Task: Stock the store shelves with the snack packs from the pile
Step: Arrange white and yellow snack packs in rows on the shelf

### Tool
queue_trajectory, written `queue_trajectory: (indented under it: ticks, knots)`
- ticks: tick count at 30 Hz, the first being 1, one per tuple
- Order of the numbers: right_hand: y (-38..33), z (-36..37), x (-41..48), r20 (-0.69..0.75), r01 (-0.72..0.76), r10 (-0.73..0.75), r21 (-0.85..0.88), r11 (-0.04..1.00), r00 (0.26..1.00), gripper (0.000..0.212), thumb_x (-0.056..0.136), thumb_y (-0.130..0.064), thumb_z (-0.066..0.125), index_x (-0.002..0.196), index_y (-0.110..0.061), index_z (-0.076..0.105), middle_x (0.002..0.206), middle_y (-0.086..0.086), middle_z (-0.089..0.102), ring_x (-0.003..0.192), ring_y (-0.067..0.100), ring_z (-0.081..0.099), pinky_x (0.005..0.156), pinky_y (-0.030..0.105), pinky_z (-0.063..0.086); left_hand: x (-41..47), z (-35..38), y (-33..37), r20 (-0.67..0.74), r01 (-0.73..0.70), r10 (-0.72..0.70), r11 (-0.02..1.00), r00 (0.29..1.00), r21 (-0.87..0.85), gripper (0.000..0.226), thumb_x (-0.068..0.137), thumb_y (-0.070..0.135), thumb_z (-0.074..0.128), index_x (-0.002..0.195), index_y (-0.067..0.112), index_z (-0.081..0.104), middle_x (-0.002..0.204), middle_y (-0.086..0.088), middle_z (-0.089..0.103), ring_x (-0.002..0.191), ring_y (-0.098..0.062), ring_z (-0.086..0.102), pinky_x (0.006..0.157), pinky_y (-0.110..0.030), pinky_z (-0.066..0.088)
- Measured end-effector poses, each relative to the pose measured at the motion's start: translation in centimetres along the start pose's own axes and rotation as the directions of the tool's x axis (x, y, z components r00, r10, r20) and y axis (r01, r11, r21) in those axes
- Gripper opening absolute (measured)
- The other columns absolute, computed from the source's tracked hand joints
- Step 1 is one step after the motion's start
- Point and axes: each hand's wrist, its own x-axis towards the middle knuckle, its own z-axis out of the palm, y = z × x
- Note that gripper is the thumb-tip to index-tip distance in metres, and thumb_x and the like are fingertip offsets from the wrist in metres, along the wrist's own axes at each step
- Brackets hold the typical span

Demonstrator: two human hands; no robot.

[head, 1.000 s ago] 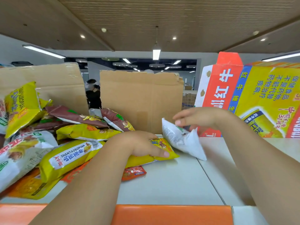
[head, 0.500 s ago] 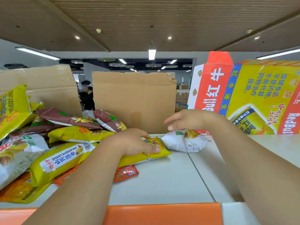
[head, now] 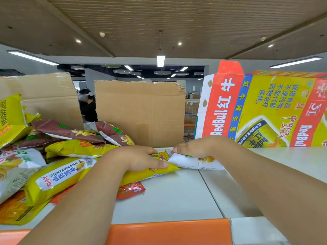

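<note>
A pile of snack packs (head: pixel 58 175), yellow, brown and white, lies on the left of the white shelf (head: pixel 177 197). My left hand (head: pixel 136 158) grips the right end of a yellow snack pack (head: pixel 155 174), thumb on top and fingers curled over its far edge. Touching that pack's tip, a white snack pack (head: pixel 194 162) lies flat on the shelf. My right hand (head: pixel 198 146) rests on top of the white pack with its fingers stretched out to the left. The thumb of that hand is hidden.
A small red sachet (head: pixel 131 189) lies under the yellow pack. Cardboard sheets (head: pixel 141 112) stand at the shelf's back. A Red Bull carton (head: pixel 265 110) stands at the right rear. An orange shelf lip (head: pixel 168 232) runs along the front. A person (head: pixel 88 106) stands far behind.
The white pack went from held up on end to lying flat on the shelf. My right hand let go, then came down onto it. My left hand kept its grip on the yellow pack.
</note>
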Motion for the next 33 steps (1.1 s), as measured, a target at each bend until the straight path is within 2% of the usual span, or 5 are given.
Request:
queue_trajectory:
  ticks: [4,9,16,24,33]
  knots:
    - [2.1,1.1,-1.2,-0.108,0.094,-0.078,0.153,0.984,0.991,0.054,0.099,-0.069,0.030,0.147,-0.048,0.039,0.153,-0.012,0.041,0.134,0.019,0.046,0.112,0.034,0.037,-0.1,0.5,0.2,-0.133,-0.056,0.046,0.996,0.990,-0.066,0.066,0.079,0.076,0.063,0.134,0.040,0.057,0.132,0.012,0.058,0.120,-0.013,0.054,0.098,-0.029,0.044]
    - [5.8,0.7,-3.0,-0.368,0.131,0.042,0.432,0.892,0.929,0.028,0.096,-0.055,0.056,0.112,-0.036,0.069,0.112,-0.010,0.070,0.104,0.015,0.063,0.084,0.025,0.047,-0.5,-0.4,0.5,-0.490,-0.222,0.087,0.949,0.867,-0.225,0.009,0.088,0.042,0.068,0.092,0.033,0.069,0.093,0.018,0.067,0.083,-0.007,0.062,0.071,-0.026,0.047]
    - [5.1,0.2,-3.3,-0.143,0.016,0.003,0.129,0.991,0.990,0.077,0.061,-0.062,0.078,0.131,-0.039,0.057,0.124,-0.013,0.062,0.113,0.009,0.060,0.085,0.022,0.045,-0.7,-0.1,0.1,-0.098,-0.049,0.056,0.997,0.994,0.065,0.063,0.068,0.066,0.078,0.123,0.042,0.058,0.114,0.015,0.058,0.105,-0.013,0.057,0.095,-0.031,0.050]
    - [5.1,-0.2,-4.3,-0.144,0.121,-0.103,0.127,0.985,0.984,0.054,0.075,-0.015,0.084,0.121,-0.029,0.059,0.118,-0.001,0.064,0.109,0.022,0.061,0.087,0.034,0.050,-1.0,0.1,0.6,-0.074,-0.048,0.057,0.993,0.996,0.110,0.073,0.069,0.050,0.085,0.133,0.048,0.050,0.124,0.010,0.053,0.109,-0.017,0.055,0.098,-0.032,0.050]
    - [2.7,0.9,-5.2,-0.021,0.081,-0.081,0.029,0.996,0.997,0.075,0.081,-0.033,0.082,0.145,-0.032,0.042,0.136,-0.007,0.053,0.124,0.017,0.050,0.102,0.030,0.042,-0.8,0.6,1.1,-0.008,0.006,-0.004,0.983,1.000,0.186,0.080,0.079,0.052,0.076,0.147,0.046,0.035,0.133,0.006,0.054,0.118,-0.021,0.053,0.098,-0.030,0.046]
